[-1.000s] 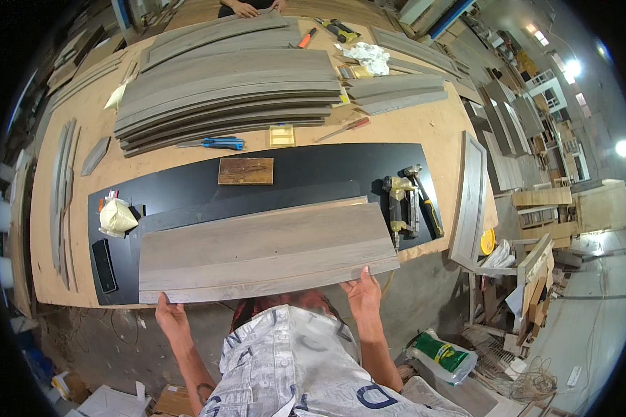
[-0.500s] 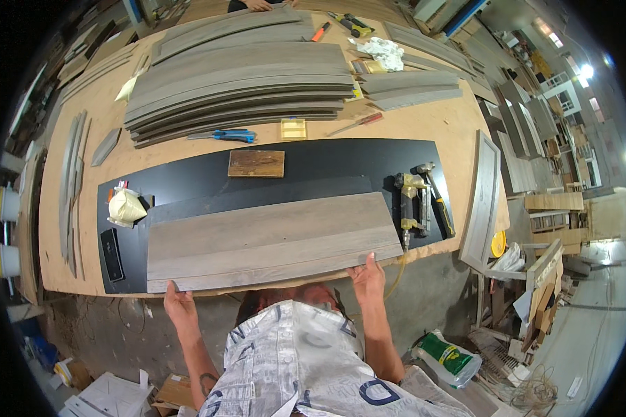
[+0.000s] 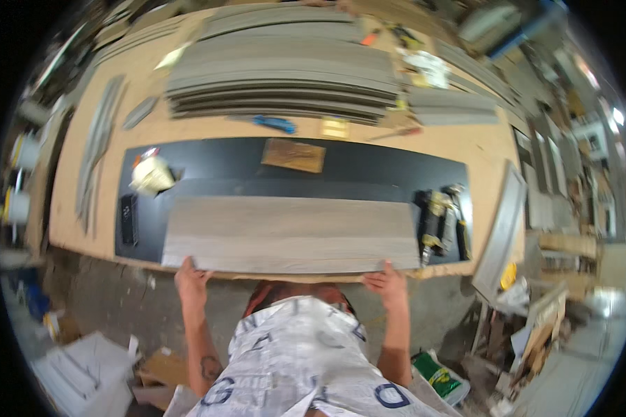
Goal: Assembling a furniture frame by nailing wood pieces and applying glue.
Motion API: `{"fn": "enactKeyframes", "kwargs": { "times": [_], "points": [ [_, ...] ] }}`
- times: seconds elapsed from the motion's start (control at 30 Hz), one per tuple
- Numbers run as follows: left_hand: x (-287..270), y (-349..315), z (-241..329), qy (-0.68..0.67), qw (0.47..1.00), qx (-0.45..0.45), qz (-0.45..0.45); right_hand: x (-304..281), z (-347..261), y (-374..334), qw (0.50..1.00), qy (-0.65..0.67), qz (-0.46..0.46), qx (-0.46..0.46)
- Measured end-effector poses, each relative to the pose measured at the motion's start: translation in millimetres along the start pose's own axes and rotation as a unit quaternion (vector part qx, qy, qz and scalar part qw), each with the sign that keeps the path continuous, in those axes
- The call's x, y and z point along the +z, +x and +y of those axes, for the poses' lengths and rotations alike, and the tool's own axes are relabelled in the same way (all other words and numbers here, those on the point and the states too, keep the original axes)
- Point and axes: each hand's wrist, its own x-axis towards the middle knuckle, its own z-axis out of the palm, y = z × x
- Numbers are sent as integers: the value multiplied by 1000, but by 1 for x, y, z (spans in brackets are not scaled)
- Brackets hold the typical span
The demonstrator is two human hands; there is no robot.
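Observation:
A long grey wood-grain panel [image 3: 289, 233] lies along the near edge of a black board [image 3: 222, 163] on the workbench. My left hand [image 3: 192, 283] grips its near edge close to the left corner, thumb on top. Toward the right corner, my right hand [image 3: 388, 283] grips the same edge, also with its thumb up. The other fingers of both hands are partly hidden at the edge. Right of the panel lies a nail gun [image 3: 432, 222], with a hammer [image 3: 457, 208] beside it. A brown wood block [image 3: 293, 155] rests beyond the panel.
A stack of grey panels [image 3: 282, 76] stands farther back, a blue utility knife [image 3: 275, 124] before it. At left are a dark phone [image 3: 129, 219] and a cream-coloured bundle [image 3: 151, 174]. A framed panel [image 3: 501, 233] leans at the bench's right. Another person's hands [image 3: 320, 3] show at the far edge.
The whole view has turned and blurred, so the bench and panel look more level. Both hands keep their grip near the same corners of the panel.

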Motion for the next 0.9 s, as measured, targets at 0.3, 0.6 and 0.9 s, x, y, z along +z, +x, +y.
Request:
{"fn": "enactKeyframes", "kwargs": {
  "times": [0.3,0.6,0.9],
  "points": [
    [-27,-13,26,56,972,186,131,-51,-37,13,981,-186,-52,30],
    [13,0,-26,-252,948,174,84,-80,-42,73,826,-358,217,-378],
    [30,1,-35,-322,929,156,97,-81,-46,97,831,-392,201,-340]
  ]
}}
